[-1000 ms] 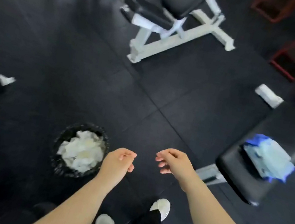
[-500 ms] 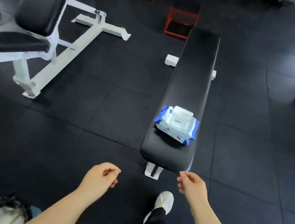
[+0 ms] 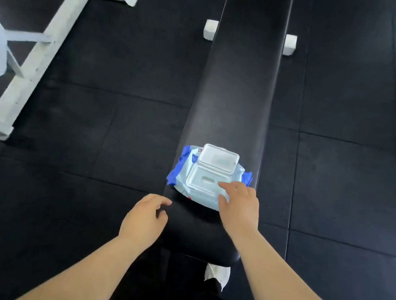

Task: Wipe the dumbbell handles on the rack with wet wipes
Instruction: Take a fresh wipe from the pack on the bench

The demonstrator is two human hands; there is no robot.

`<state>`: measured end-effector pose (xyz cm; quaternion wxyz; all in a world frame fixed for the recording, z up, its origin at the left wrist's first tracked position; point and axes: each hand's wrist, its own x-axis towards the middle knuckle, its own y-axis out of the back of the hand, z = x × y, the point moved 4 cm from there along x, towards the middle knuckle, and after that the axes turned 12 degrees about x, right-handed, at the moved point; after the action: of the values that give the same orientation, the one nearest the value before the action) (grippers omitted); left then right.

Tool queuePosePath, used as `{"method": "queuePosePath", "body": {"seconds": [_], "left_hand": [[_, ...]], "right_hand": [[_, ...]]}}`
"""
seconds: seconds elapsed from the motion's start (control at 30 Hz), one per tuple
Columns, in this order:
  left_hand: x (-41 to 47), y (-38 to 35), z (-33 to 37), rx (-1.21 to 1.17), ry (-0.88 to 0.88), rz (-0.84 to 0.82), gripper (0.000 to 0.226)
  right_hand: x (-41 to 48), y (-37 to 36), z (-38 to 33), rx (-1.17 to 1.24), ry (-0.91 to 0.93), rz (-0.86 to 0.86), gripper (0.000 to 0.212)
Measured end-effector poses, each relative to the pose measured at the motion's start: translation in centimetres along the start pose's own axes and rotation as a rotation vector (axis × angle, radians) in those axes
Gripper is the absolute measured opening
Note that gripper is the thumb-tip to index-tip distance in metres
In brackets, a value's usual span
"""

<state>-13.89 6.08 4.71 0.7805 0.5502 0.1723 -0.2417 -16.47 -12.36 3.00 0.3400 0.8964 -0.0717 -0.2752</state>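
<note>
Head view. At 6 o'clock, one white shoe [image 3: 218, 275] stands under the near end of the bench [image 3: 238, 91], a long black padded one running toward 12 o'clock. The left hand [image 3: 145, 217], at 7 o'clock of the pack, hovers at the bench's near-left edge, fingers loosely curled and holding nothing. The right hand [image 3: 239, 206], at 5 o'clock of the pack, reaches over it with fingers spread and empty; whether they touch it cannot be told. The wet wipes pack [image 3: 183, 173] lies flat across the bench, its hinged lid [image 3: 218, 158] flipped open toward 12 o'clock, baring the dispensing slot [image 3: 209, 179]. No wipe tip shows there. The pack looks light and soft-sided, so it will probably slide or lift when a sheet is drawn; best steadied by its stiff plastic collar while the other hand pinches the damp, limp sheet at the slot. At 10 o'clock, well apart, a white equipment frame [image 3: 50, 38] rests on the dark floor [image 3: 357, 98]. Dumbbells and rack are out of view.
</note>
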Motion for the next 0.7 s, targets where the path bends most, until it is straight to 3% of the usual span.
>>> {"method": "queuePosePath", "body": {"seconds": [0.1, 0.2, 0.4, 0.7], "left_hand": [[3.9, -1.1, 1.3, 0.061, -0.072, -0.007, 0.039], [7.2, -2.0, 2.0, 0.120, -0.139, -0.064, 0.051], [11.3, -2.2, 2.0, 0.431, -0.325, -0.143, 0.068], [11.6, -2.9, 2.1, 0.364, -0.349, -0.225, 0.069]], "right_hand": [[2.9, -1.6, -0.5, -0.099, 0.022, -0.023, 0.035], [5.2, -3.5, -0.6, -0.081, -0.069, -0.024, 0.032], [6.7, -5.6, -0.2, -0.081, -0.175, -0.057, 0.029], [7.5, -5.8, -1.6, -0.365, -0.074, -0.095, 0.020]]}}
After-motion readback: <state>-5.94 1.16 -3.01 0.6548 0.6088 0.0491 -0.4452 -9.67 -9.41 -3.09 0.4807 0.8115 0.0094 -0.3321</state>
